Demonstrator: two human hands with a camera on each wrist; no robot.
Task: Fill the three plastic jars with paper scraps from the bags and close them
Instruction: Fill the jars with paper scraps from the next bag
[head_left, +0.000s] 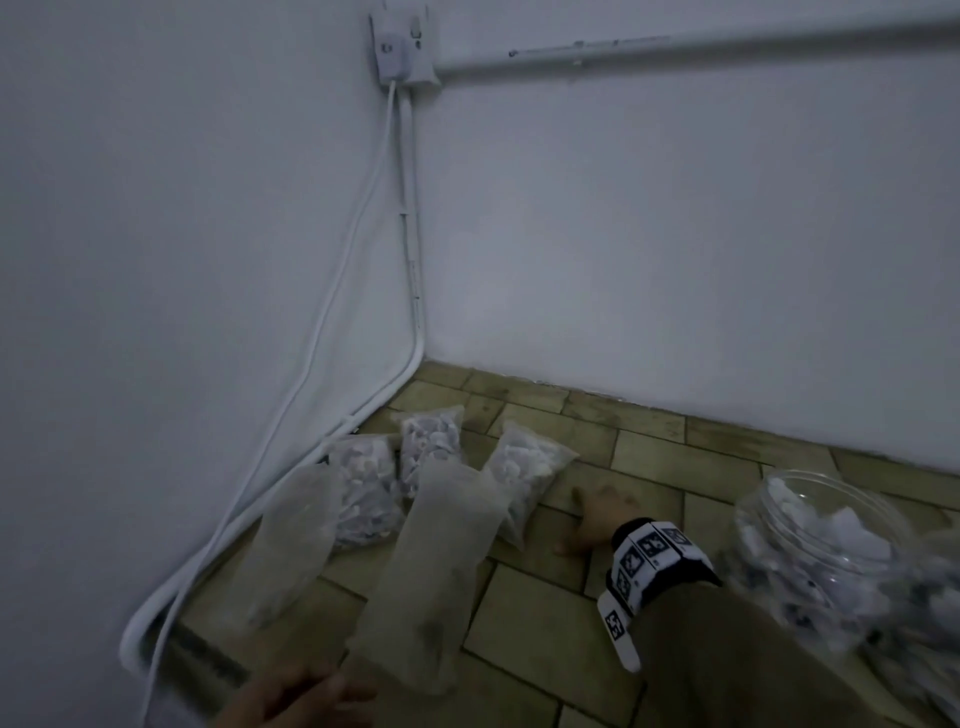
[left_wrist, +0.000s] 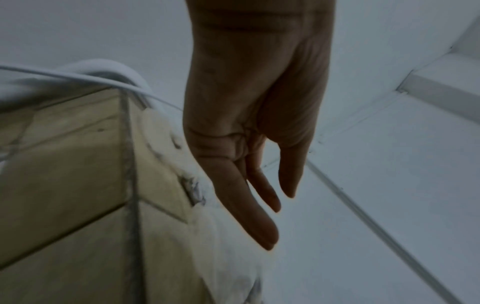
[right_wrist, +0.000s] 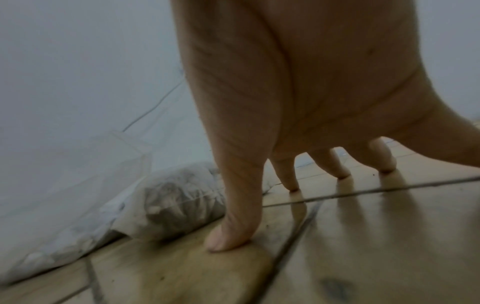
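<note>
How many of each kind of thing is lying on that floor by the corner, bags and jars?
Bags holding paper scraps: 3
Bags looking empty: 2
Plastic jars with scraps in view: 1
Total: 6

Clear scrap-filled bags (head_left: 374, 483) lie in the corner; open jar (head_left: 826, 551) partly filled.

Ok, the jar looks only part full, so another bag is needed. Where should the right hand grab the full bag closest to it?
Probably the near flat end of the full bag, beside the right hand. That neck looks thin, free of scraps and easy to pinch from the right. The left hand is open.
</note>
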